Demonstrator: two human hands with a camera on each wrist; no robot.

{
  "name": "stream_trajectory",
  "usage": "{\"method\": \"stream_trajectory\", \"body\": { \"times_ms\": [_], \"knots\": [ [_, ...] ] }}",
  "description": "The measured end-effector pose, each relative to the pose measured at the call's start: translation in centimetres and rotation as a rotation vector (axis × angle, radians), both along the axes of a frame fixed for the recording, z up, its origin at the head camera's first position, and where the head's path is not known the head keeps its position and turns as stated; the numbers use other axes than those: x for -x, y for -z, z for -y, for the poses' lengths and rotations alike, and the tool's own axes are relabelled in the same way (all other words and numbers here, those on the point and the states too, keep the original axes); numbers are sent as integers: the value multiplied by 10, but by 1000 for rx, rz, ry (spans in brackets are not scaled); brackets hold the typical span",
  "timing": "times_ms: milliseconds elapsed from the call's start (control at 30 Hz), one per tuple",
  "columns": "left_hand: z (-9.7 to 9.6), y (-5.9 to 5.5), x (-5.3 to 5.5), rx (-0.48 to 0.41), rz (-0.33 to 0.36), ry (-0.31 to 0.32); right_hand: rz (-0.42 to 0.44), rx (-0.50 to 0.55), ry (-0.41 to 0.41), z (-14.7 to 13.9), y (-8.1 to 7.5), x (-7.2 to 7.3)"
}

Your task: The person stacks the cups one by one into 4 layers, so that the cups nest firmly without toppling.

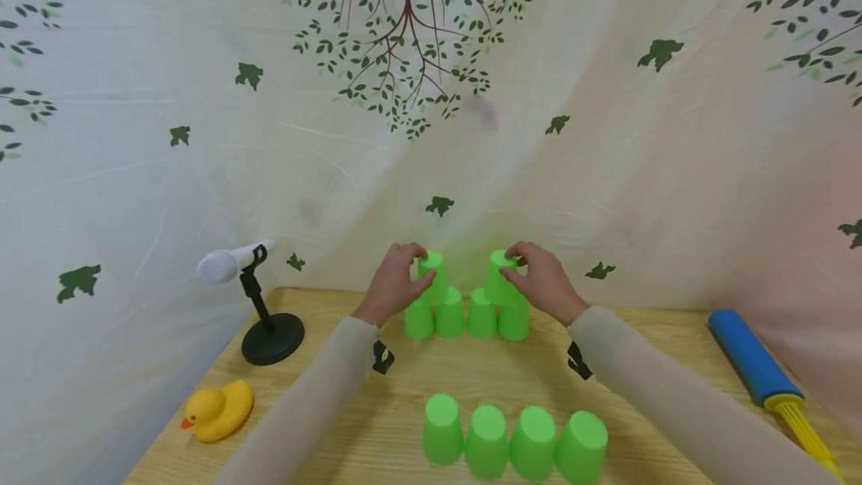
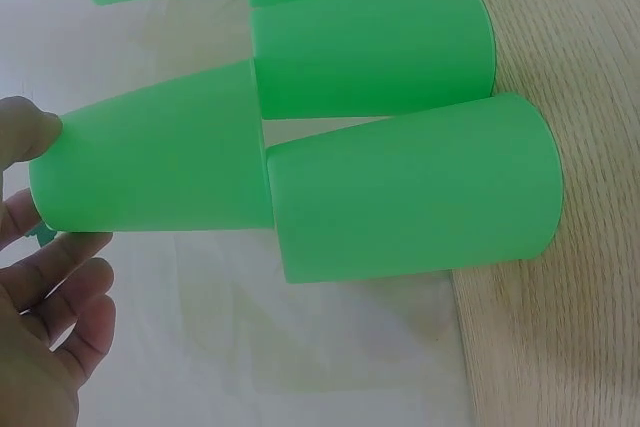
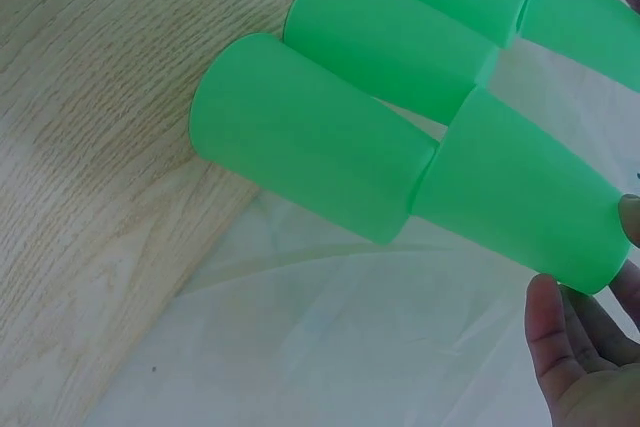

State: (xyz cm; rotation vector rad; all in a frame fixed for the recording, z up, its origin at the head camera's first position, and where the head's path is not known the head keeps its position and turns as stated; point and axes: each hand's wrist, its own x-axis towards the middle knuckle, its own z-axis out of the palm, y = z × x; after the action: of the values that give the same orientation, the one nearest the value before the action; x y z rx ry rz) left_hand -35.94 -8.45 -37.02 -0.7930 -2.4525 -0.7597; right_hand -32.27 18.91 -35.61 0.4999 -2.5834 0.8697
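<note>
Upper inverted green cups (image 2: 160, 162) pinched near narrow ends by fingers of left hand (image 1: 396, 286) and right hand (image 1: 542, 283) | rims against lower cups (image 2: 410, 197), beneath fingers | judged light, smooth, squeezable: gentle narrow-end hold advised

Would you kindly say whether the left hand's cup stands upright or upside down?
Upside down: the cup shows its narrower, closed end uppermost.
</note>
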Motion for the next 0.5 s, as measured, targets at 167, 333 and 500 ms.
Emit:
{"method": "stream_trajectory", "body": {
  "times_ms": [167, 333, 500],
  "knots": [
    [0, 0, 0, -1, -1, -3, 3, -2, -7, -2, 0, -1],
    [0, -1, -2, -11, 23, -10, 18, -2, -8, -3, 0, -3],
    [0, 0, -1, -11, 48, -16, 31, -1, -16, -4, 0, -2]
  ]
}}
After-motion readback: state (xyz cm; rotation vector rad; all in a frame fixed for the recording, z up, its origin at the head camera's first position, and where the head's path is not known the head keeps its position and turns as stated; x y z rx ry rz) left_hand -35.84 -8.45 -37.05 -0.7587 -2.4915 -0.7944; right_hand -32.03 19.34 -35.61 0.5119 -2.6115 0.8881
